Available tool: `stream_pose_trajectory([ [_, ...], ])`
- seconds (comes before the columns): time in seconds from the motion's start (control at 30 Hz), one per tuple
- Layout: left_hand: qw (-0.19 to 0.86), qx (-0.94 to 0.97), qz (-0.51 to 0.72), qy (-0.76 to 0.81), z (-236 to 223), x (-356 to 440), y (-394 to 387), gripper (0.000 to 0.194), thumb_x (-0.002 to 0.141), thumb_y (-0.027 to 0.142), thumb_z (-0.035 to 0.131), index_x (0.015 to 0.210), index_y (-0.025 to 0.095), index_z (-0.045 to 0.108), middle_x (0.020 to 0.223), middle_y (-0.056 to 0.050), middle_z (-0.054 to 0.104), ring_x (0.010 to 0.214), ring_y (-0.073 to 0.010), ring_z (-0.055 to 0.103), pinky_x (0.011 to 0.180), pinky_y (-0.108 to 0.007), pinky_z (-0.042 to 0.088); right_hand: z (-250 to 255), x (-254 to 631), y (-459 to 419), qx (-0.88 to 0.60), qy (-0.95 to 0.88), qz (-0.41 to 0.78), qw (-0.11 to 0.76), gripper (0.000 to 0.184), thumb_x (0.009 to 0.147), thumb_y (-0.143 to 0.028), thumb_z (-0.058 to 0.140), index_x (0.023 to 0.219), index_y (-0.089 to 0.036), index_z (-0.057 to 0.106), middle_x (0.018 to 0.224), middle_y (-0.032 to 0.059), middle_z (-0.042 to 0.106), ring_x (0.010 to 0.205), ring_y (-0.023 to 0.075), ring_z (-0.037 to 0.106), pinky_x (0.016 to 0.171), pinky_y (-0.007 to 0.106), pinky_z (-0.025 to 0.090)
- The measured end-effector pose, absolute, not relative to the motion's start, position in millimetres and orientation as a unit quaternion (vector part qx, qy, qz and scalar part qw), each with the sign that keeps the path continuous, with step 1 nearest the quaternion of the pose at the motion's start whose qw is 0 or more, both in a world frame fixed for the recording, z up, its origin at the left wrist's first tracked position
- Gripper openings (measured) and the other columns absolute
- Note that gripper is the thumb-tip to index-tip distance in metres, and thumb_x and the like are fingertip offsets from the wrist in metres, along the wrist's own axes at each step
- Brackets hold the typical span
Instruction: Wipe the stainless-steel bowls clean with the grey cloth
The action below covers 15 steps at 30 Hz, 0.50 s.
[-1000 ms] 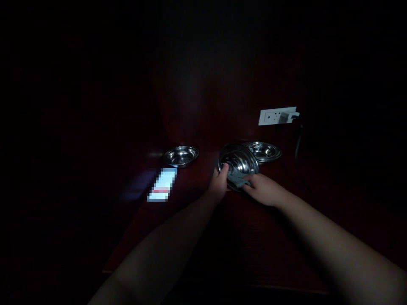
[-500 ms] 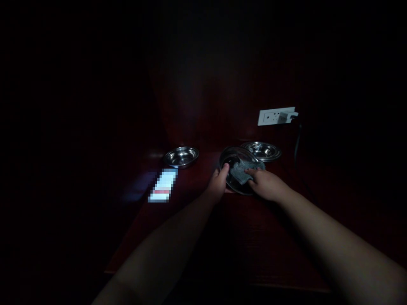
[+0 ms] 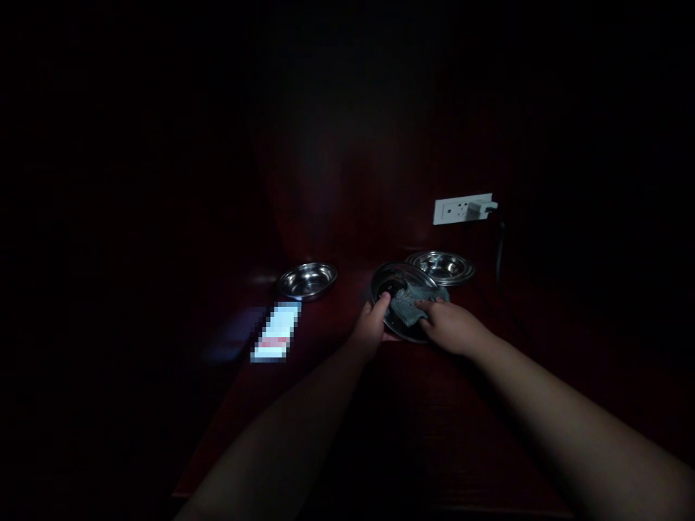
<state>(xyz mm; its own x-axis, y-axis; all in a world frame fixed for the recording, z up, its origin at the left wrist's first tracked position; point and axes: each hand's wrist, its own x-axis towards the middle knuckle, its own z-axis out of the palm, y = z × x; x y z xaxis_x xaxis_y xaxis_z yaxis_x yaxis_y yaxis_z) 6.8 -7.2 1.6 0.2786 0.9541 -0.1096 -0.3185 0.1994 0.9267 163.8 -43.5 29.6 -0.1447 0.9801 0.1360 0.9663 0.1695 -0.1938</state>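
My left hand (image 3: pixel 372 324) grips the near left edge of a shiny metal bowl (image 3: pixel 399 273), thumb over the rim and the other fingers mostly hidden beneath. The bowl is tilted toward me above the dark red table (image 3: pixel 326 405). In my right hand (image 3: pixel 449 324) is a grey-green cloth (image 3: pixel 411 304), pressed by the fingers against the bowl's inside on its right part. Just behind the held bowl, at right, stand metal bowls (image 3: pixel 442 268) that look nested. Another metal bowl (image 3: pixel 308 281) sits by itself to the left.
A lit phone screen (image 3: pixel 276 333), blurred into blocks, lies in front of the left bowl near the table's left edge. On the back wall is a white socket panel (image 3: pixel 450 210) with a plugged-in charger (image 3: pixel 481 208) and a hanging cable (image 3: pixel 500 253). The surroundings are very dark.
The whole scene sits slightly lower and further left in view. My left hand keeps its hold on the bowl; the cloth under my right hand has shifted and bunched slightly against the inside.
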Motion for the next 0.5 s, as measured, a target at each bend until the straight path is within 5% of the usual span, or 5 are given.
stream_pose_trajectory([
  [0.13, 0.653, 0.453, 0.467, 0.388, 2.7, 5.7, -9.6, 0.052, 0.076, 0.047, 0.064, 0.12, 0.023, 0.049, 0.118, -0.013, 0.061, 0.096, -0.0272, 0.065, 0.066, -0.044, 0.058, 37.1, 160.9, -47.1, -0.645, -0.757, 0.053, 0.089, 0.033, 0.085, -0.027, 0.043, 0.101, -0.012, 0.068, 0.098, 0.0171, 0.07, 0.094, 0.0272, 0.065, 0.081, 0.035, 0.047],
  [0.33, 0.624, 0.446, 0.493, 0.411, 1.2, 6.6, -9.0, 0.052, 0.081, 0.047, 0.058, 0.126, 0.027, 0.042, 0.124, -0.012, 0.056, 0.101, -0.0276, 0.062, 0.066, -0.042, 0.058, 41.5, 158.5, -53.8, -0.56, -0.791, 0.175, 0.172, 0.029, 0.086, -0.028, 0.041, 0.08, -0.016, 0.067, 0.075, 0.0061, 0.068, 0.068, 0.0173, 0.061, 0.066, 0.028, 0.044],
  [0.5, 0.62, 0.43, 0.498, 0.427, 0.8, 6.9, -6.0, 0.051, 0.086, 0.057, 0.044, 0.129, 0.03, 0.04, 0.126, -0.012, 0.055, 0.098, -0.0261, 0.063, 0.066, -0.038, 0.058, 34.0, 155.0, -53.7, -0.471, -0.803, 0.268, 0.246, 0.028, 0.087, -0.029, 0.042, 0.082, -0.015, 0.065, 0.074, 0.0035, 0.066, 0.069, 0.0164, 0.058, 0.068, 0.028, 0.045],
])
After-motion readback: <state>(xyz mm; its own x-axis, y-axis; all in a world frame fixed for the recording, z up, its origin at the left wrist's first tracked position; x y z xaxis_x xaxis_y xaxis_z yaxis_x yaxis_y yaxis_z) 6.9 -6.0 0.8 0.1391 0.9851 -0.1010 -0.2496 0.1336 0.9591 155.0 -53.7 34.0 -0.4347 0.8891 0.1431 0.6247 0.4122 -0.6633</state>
